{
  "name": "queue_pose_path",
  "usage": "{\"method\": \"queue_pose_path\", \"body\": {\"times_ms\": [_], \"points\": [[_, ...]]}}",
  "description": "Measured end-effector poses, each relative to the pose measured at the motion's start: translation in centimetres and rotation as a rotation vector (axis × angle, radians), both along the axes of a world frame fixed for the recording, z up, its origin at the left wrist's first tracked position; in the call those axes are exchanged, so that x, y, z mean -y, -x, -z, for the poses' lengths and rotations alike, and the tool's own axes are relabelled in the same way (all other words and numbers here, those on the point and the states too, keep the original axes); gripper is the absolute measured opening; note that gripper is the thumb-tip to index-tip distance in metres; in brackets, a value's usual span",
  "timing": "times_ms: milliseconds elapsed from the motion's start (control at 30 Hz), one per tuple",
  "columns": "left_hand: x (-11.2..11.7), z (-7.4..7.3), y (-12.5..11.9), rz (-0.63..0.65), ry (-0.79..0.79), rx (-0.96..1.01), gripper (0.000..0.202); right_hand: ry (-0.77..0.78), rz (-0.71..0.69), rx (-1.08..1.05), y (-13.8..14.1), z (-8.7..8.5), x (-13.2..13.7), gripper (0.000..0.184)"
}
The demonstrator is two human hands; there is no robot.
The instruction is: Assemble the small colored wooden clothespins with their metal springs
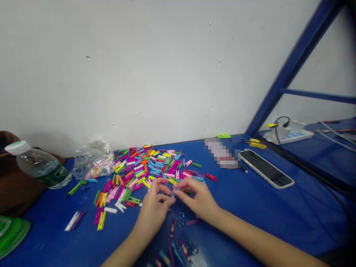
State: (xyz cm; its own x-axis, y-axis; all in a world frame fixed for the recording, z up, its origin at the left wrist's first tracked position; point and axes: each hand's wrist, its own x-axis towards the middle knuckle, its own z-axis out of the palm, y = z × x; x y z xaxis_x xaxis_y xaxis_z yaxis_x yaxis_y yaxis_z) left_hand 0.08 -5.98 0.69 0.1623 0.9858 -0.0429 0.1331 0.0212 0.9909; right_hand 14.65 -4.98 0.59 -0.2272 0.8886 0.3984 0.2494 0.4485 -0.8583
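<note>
Lying nearest, at six o'clock, were shadowed clothespins (184,247) on the blue table (292,218). Just beyond, at the dial's centre, the left hand (158,202) and right hand (196,196) pinched a small bluish piece (174,193) between their fingertips, its form too blurred to tell. A colourful clothespin pile (160,168) spread toward eleven o'clock. Farther out lay a phone (267,168) at two; a bottle (41,167) leaned at ten. At twelve stood a white wall (155,74).

Multicoloured clothespins (155,165) lie loosely scattered, 1 small bluish piece (173,194) pinched between the hands (155,202) (199,197).
</note>
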Motion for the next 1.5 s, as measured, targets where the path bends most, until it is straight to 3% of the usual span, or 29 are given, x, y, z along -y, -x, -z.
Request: {"method": "queue_pose_path", "body": {"times_ms": [133,300,767,1100,1500], "points": [[-0.1,0.0,0.0,-0.015,0.077,0.067,0.036,-0.163,0.072,0.113,0.1,-0.3,0.3,0.005],[-0.2,0.1,0.1,-0.003,0.144,0.146,0.038,-0.262,0.098,0.144,0.2,-0.1,0.5,0.005],[0.2,-0.4,0.1,-0.017,0.186,0.208,0.038,-0.538,-0.008,0.316,-0.1,0.7,0.7,0.014],[-0.2,0.0,0.1,-0.037,0.168,0.191,0.042,-0.372,0.046,0.107,0.3,0.3,0.6,0.007],[-0.3,0.4,0.0,-0.024,0.159,0.192,0.042,0.091,0.001,-0.127,0.4,0.9,-0.2,0.006]]}}
